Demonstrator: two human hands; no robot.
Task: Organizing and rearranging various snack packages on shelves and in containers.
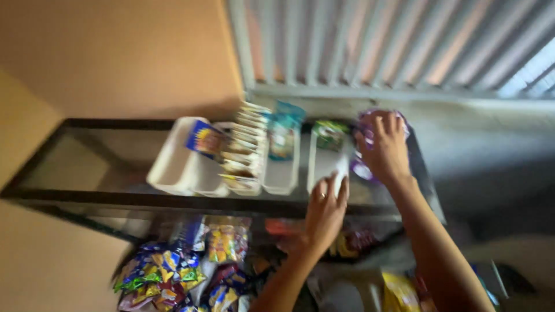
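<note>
The picture is blurred by motion. My right hand reaches up to the top of a dark glass shelf and grips a purple packet at the shelf's right end. My left hand rests on the near end of a narrow white tray, which has a green packet at its far end. Left of that tray stand more white trays with rows of snack packets and a blue packet.
Below the glass top lie several bright snack bags in yellow, green and blue. An orange wall is on the left. A corrugated metal sheet and a grey ledge run behind the shelf.
</note>
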